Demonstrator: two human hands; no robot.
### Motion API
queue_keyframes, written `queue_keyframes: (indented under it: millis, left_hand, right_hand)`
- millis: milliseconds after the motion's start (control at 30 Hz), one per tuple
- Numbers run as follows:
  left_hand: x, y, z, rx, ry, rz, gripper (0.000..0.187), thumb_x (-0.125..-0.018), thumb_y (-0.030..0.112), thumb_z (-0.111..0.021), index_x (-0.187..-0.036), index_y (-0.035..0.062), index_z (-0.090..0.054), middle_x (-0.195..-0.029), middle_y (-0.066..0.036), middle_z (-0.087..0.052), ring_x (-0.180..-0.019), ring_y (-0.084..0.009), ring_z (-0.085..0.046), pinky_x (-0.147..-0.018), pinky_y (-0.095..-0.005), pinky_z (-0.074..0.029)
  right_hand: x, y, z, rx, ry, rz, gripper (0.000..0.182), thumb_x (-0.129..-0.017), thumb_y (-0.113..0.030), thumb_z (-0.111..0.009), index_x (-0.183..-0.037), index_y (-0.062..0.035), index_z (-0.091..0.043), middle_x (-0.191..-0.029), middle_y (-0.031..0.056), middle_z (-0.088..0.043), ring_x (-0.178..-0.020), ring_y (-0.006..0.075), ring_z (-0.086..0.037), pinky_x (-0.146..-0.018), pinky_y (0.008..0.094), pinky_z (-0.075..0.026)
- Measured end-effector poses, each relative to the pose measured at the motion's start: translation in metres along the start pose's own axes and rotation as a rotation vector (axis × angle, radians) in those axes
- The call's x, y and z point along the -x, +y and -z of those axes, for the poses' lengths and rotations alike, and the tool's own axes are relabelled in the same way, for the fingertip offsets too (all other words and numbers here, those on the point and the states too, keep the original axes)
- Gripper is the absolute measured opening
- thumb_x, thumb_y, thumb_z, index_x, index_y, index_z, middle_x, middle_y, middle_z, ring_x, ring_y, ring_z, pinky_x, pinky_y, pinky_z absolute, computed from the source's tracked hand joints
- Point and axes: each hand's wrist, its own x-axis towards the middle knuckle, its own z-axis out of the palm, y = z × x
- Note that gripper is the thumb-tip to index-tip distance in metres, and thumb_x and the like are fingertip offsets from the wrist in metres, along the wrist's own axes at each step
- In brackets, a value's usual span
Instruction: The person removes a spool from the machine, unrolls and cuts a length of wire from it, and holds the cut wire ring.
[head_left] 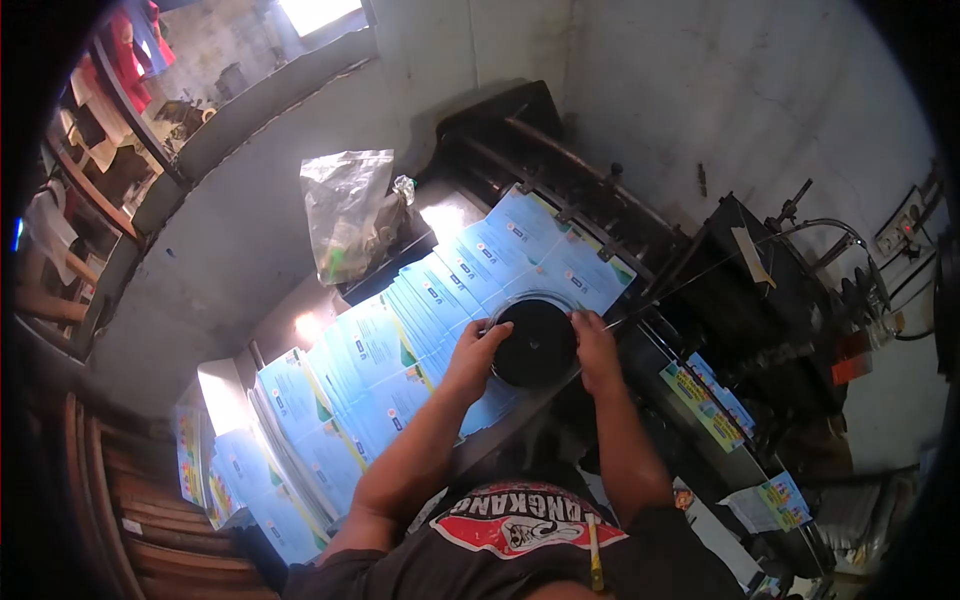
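A round black disc-like container (535,345) with a shiny, pale rim is held in front of my chest. My left hand (477,358) is closed on its left edge, the thumb resting over the rim. On the opposite side my right hand (597,350) grips the rim with bent fingers. Its depth and what the black surface is made of cannot be told. Beneath and beyond it, overlapping light-blue printed sheets (365,345) lie fanned out in a long row.
A clear plastic bag (345,210) stands behind the sheets, by the wall. Dark machine parts (590,165) are at the far end. More printed sheets (705,400) lie on the right. Wooden slats (170,540) are at lower left, and a wall socket (905,225) is at right.
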Motion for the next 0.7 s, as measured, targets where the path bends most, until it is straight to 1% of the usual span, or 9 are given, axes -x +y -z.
queue_keyframes:
  millis: [33, 100, 200, 233, 300, 400, 467, 600, 700]
  left_hand:
    - [-0.004, -0.002, 0.002, -0.088, 0.068, 0.016, 0.043, -0.086, 0.026, -0.062, -0.118, -0.0006, -0.051, -0.101, -0.011, -0.061, -0.087, -0.0181, -0.058, -0.075, -0.0304, -0.048]
    - [-0.005, -0.004, 0.006, -0.185, 0.144, 0.043, 0.045, -0.086, 0.028, -0.063, -0.118, -0.0011, -0.051, -0.100, -0.011, -0.061, -0.086, -0.0177, -0.058, -0.073, -0.0296, -0.047]
    - [-0.007, 0.000, 0.005, -0.224, 0.171, 0.030, 0.049, -0.087, 0.033, -0.062, -0.121, -0.0011, -0.051, -0.100, -0.012, -0.062, -0.088, -0.0193, -0.058, -0.074, -0.0297, -0.047]
    - [-0.011, -0.002, 0.005, -0.353, 0.198, -0.022, 0.051, -0.088, 0.036, -0.062, -0.121, -0.0011, -0.051, -0.101, -0.013, -0.062, -0.089, -0.0192, -0.058, -0.074, -0.0297, -0.047]
    - [-0.013, -0.003, 0.004, -0.491, 0.234, -0.063, 0.052, -0.088, 0.038, -0.061, -0.121, -0.0011, -0.052, -0.102, -0.014, -0.062, -0.090, -0.0191, -0.058, -0.075, -0.0298, -0.047]
    - [-0.011, 0.005, 0.001, -0.727, 0.256, -0.063, 0.048, -0.087, 0.035, -0.063, -0.115, -0.0031, -0.056, -0.095, -0.012, -0.062, -0.077, -0.0192, -0.060, -0.066, -0.0294, -0.049]
    - [-0.008, 0.014, -0.001, -1.267, 0.356, -0.276, 0.052, -0.085, 0.040, -0.062, -0.113, -0.0029, -0.058, -0.108, -0.019, -0.063, -0.097, -0.0302, -0.061, -0.086, -0.0361, -0.047]
    - [-0.040, 0.022, 0.001, -1.286, 0.262, -0.371, 0.054, -0.084, 0.040, -0.062, -0.117, -0.0027, -0.057, -0.109, -0.021, -0.063, -0.099, -0.0355, -0.061, -0.088, -0.0384, -0.047]
    - [-0.065, 0.034, -0.011, -1.131, -0.002, -0.084, 0.052, -0.084, 0.038, -0.064, -0.119, -0.0011, -0.059, -0.108, -0.018, -0.065, -0.098, -0.0248, -0.061, -0.085, -0.0343, -0.047]
  right_hand:
    - [-0.002, 0.005, 0.004, -0.004, -0.007, -0.004, 0.017, -0.094, -0.019, -0.052, -0.098, -0.0050, -0.062, -0.074, -0.0045, -0.054, -0.063, 0.0038, -0.046, -0.058, 0.0200, -0.037]
    - [-0.003, 0.012, 0.010, 0.377, 0.004, 0.166, 0.022, -0.094, -0.020, -0.052, -0.099, -0.0007, -0.061, -0.085, 0.0069, -0.062, -0.077, 0.0139, -0.056, -0.072, 0.0303, -0.045]
    - [-0.003, 0.010, 0.011, 0.314, -0.074, 0.068, 0.022, -0.093, -0.021, -0.052, -0.098, -0.0010, -0.060, -0.076, 0.0063, -0.060, -0.069, 0.0139, -0.055, -0.065, 0.0314, -0.045]
    - [-0.008, 0.013, 0.011, 0.306, -0.076, 0.062, 0.022, -0.093, -0.021, -0.052, -0.098, -0.0010, -0.060, -0.076, 0.0063, -0.060, -0.069, 0.0139, -0.055, -0.065, 0.0314, -0.045]
    - [-0.016, 0.020, 0.009, 0.331, -0.101, 0.132, 0.019, -0.095, -0.018, -0.050, -0.097, -0.0036, -0.061, -0.066, -0.0039, -0.046, -0.058, 0.0049, -0.041, -0.053, 0.0212, -0.035]
    - [-0.018, 0.017, 0.009, 0.182, -0.174, 0.103, 0.020, -0.095, -0.018, -0.049, -0.097, -0.0029, -0.061, -0.066, -0.0031, -0.046, -0.056, 0.0053, -0.040, -0.052, 0.0208, -0.034]
    - [-0.015, 0.007, 0.008, 0.139, -0.185, 0.044, 0.020, -0.096, -0.020, -0.049, -0.096, -0.0036, -0.061, -0.064, -0.0029, -0.045, -0.055, 0.0057, -0.041, -0.051, 0.0219, -0.035]
    - [-0.023, 0.008, 0.006, 0.029, -0.193, -0.165, 0.021, -0.095, -0.021, -0.050, -0.094, -0.0039, -0.062, -0.060, -0.0032, -0.044, -0.053, 0.0057, -0.041, -0.050, 0.0226, -0.035]
    - [-0.034, 0.018, 0.009, 0.020, -0.194, -0.164, 0.021, -0.094, -0.020, -0.052, -0.097, -0.0032, -0.063, -0.061, -0.0031, -0.046, -0.053, 0.0061, -0.042, -0.050, 0.0230, -0.036]
